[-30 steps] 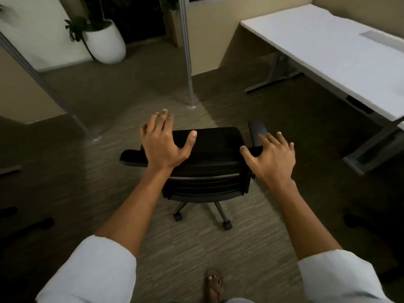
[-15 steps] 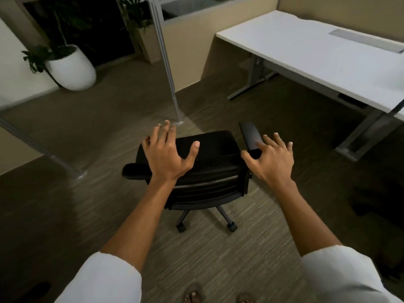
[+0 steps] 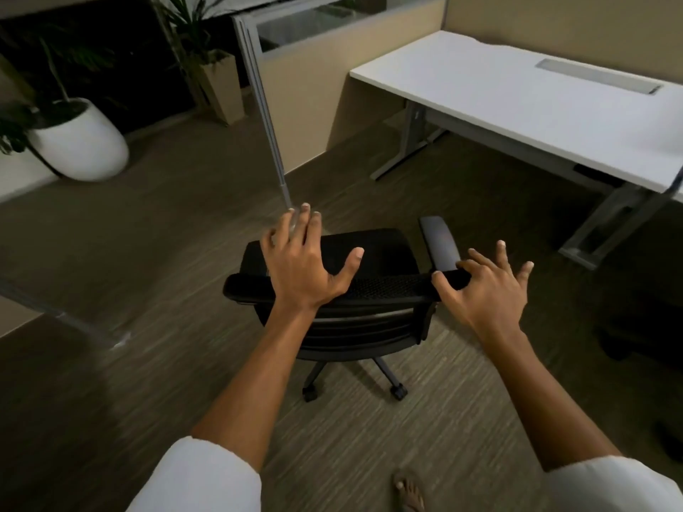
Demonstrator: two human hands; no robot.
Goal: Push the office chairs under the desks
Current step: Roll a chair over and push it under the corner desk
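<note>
A black mesh office chair (image 3: 373, 308) on castors stands on the carpet in front of me, its backrest toward me and one armrest (image 3: 439, 242) sticking out on the right. My left hand (image 3: 306, 264) hovers spread over the left part of the backrest's top edge. My right hand (image 3: 488, 290) is spread too, its thumb and fingertips touching the backrest's right end. Neither hand is closed around the chair. A white desk (image 3: 536, 105) on grey metal legs stands at the upper right, with open floor beneath it.
A grey partition post (image 3: 266, 116) and a beige divider panel (image 3: 299, 90) stand beyond the chair. A white round planter (image 3: 81, 142) and a tall tan planter (image 3: 221, 86) sit at the far left. A dark shape (image 3: 643, 315) sits at the right edge. My bare foot (image 3: 408, 491) shows below.
The view has swung left and moved closer, so the desk now sits nearer the chair. Both hands have come down toward the backrest; the right fingertips now touch it.
</note>
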